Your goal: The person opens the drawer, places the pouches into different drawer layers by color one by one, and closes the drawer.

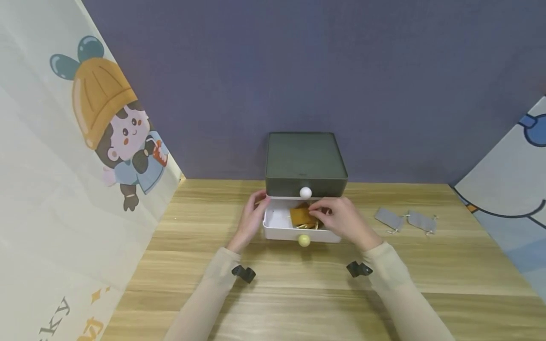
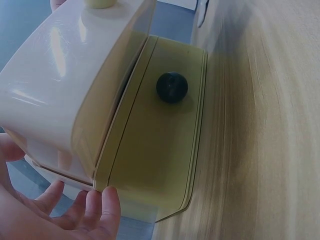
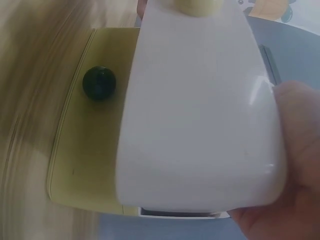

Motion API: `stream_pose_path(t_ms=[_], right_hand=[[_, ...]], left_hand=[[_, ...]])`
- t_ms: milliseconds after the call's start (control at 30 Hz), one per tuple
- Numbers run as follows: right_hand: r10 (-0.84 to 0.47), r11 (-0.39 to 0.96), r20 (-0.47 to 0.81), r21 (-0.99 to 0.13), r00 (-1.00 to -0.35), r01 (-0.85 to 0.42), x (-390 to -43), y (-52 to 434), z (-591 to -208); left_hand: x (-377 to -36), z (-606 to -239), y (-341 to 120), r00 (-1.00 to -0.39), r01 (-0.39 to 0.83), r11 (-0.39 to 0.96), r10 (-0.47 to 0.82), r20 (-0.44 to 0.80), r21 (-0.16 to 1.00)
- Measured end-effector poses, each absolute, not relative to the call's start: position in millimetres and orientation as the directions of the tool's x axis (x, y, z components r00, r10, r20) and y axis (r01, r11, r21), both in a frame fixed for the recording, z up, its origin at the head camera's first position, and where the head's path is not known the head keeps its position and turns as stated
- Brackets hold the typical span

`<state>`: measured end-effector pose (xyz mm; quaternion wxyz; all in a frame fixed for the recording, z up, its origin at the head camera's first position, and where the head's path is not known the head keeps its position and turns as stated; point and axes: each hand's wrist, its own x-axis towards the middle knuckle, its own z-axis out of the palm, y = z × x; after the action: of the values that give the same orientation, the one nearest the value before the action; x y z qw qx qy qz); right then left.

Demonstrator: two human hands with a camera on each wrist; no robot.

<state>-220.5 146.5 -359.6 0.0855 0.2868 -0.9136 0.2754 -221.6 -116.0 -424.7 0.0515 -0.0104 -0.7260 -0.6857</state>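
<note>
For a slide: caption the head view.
Right hand at a brown pouch in an open drawer; left hand alongside; two gray pouches nearby.

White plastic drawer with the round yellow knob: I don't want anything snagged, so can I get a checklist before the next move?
1. White plastic drawer with round yellow knob pulled out: ok.
2. Left hand at the drawer's left side: ok.
3. Right hand firmly gripping the mustard-yellow fabric pouch: cannot tell.
4. Pale thin drawstrings clear of the drawer's front rim: cannot tell, too small.
5. Yellow lower drawer with dark round knob shut: ok.
6. Two grey fabric drawstring pouches away from the drawer: ok.
</note>
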Motion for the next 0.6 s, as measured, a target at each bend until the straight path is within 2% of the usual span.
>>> stream_pose_path(t_ms=[367,600], right_hand=[[-0.449,0.571,0.418,-0.545,-0.790,-0.614,-209,151,-363],[-0.397,0.519,0.417,-0.633,-0.818,-0.574,-194,152,-358]], left_hand=[[-222,-425,-115,-0.994,0.085,0.071,-0.062,0.090,0.994],[-223,-427,-115,-0.994,0.084,0.066,-0.064,0.088,0.994]])
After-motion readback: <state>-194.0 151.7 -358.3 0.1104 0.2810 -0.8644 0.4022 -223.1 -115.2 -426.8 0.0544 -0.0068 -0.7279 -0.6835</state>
